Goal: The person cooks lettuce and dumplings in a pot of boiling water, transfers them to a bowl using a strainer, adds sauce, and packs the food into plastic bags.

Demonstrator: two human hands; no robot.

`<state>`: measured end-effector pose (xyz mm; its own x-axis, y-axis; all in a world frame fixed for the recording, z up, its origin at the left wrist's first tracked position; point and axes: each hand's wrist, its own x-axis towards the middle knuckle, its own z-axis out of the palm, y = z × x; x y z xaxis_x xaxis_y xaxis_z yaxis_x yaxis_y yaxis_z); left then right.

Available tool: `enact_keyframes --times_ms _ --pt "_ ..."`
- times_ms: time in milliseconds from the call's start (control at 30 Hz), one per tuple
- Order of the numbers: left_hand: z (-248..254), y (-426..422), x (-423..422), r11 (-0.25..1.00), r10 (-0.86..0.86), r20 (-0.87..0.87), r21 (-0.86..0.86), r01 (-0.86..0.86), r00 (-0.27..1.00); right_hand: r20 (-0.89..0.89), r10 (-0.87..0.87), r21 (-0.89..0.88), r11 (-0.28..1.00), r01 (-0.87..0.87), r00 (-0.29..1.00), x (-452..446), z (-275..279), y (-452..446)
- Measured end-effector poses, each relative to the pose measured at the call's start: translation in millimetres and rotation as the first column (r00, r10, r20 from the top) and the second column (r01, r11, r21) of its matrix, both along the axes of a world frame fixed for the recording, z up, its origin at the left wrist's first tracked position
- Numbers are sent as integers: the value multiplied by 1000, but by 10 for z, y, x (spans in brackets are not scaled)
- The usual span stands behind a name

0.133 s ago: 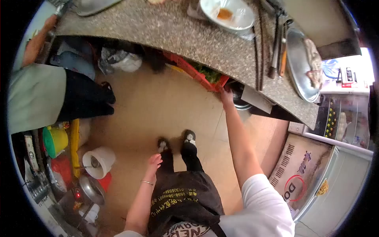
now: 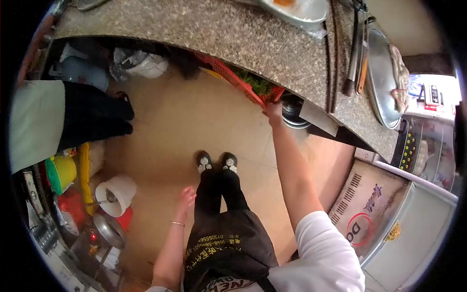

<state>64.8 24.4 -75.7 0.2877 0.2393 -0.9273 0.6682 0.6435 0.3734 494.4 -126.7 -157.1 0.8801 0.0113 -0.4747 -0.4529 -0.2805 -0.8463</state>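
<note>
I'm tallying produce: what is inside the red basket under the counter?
Leafy greens show inside the red basket, whose corner the right hand touches. The counter covers the rest; anything farther back or beneath the greens cannot be seen.

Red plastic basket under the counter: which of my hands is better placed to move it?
Likely your right hand: it's at the red plastic basket, while your left hand hangs away.

White glare washed out the upper right, and deep shadow lay beneath the tabletop (image 2: 194,29). Slight blur softened the left hand (image 2: 186,197); fisheye distortion curved the edges into black corners.
</note>
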Motion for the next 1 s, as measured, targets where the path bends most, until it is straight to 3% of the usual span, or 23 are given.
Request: enact_keyframes --times_ms 33,100,167,300,367,400,467,500,633,700,733,800,867,900,967,1000 --pt "37 -66 -19 1000 12 -24 -22 -12 1000 47 18 -58 998 -15 999 -149 -373 -181" --pt "67 -91 239 998 33 58 -61 -29 998 88 40 -124 992 -29 995 -418 -486 -343" --pt "-70 33 710 990 75 168 -128 -54 983 22 -30 -27 999 30 999 -723 -32 -219" --pt "-122 276 1841 984 103 350 -174 -43 931 -64 -115 -74 991 110 991 -1207 88 -230" --pt "4 302 2239 990 107 424 -128 -57 899 70 -88 82 993 82 994 -1474 133 -280" --pt "-52 335 2357 990 113 427 -121 -67 897 38 -84 36 996 82 996 -1565 194 -292" --pt "-176 408 2498 973 136 273 -216 -77 953 10 -46 -17 999 46 999 -1771 121 -421" --pt "-240 389 2487 982 89 207 -181 -51 974 16 -14 -27 1000 15 1000 -1827 -10 -536" --pt "-367 282 2393 987 128 207 -122 -104 970 -97 64 156 987 -48 993 -1782 173 -628" --pt "-447 222 2394 990 136 196 -69 -125 971 200 98 -4 995 -99 975 -1644 298 -668" --pt "-479 205 2376 989 142 178 -75 -130 974 334 102 -195 980 -38 937 -1522 392 -695" --pt "-514 170 2367 985 161 173 -81 -149 972 531 140 -206 978 -34 836 -1186 854 -348" --pt "-595 120 2329 981 188 171 -69 -179 967 541 542 -481 827 -291 643 -860 1118 -7" --pt "-683 99 2303 978 204 168 -70 -195 964 622 613 -514 789 -335 487 -710 1071 187" --pt "-854 66 2251 986 144 201 -113 -123 969 589 748 -571 653 -497 307 -417 955 613" --pt "-839 62 2245 987 139 233 -115 -114 963 549 778 -556 613 -561 306 -290 783 818"
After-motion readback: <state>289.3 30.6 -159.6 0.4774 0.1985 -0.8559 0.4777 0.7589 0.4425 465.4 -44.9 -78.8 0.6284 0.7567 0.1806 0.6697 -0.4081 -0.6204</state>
